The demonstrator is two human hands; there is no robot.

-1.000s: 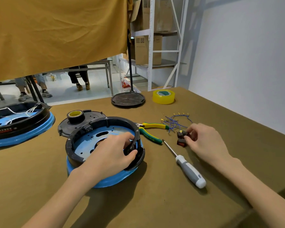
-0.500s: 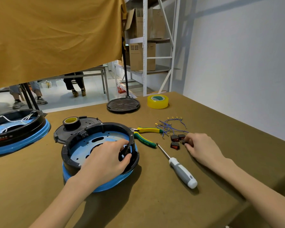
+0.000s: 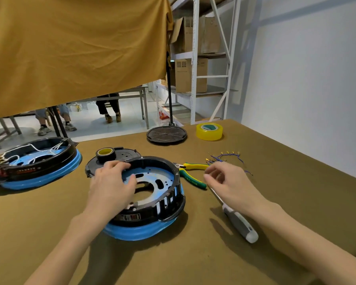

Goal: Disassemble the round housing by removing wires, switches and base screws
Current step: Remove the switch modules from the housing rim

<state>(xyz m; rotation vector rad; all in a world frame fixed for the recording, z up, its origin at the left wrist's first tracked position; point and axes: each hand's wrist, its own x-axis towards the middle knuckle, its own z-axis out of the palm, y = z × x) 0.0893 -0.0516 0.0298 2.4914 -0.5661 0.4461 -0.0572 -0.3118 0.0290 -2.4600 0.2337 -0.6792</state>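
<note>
Now, centre of the olive surface (image 3: 296,202): round housing (image 3: 162,194), black ring on a blue base, tipped up toward the right. Left hand (image 3: 111,188) laid over its near-left rim, fingers curled onto the ring, thumb inside against the blue plate. Right hand (image 3: 230,184) hovering just right of the housing, fingers loosely bent, holding nothing. Beneath it, screwdriver (image 3: 238,223) lying flat. Between housing and right hand, yellow-green pliers (image 3: 193,173). Beyond, loose blue wires (image 3: 226,158). Farther back, yellow tape roll (image 3: 209,131). Far left, second housing (image 3: 35,163), wires still inside.
</note>
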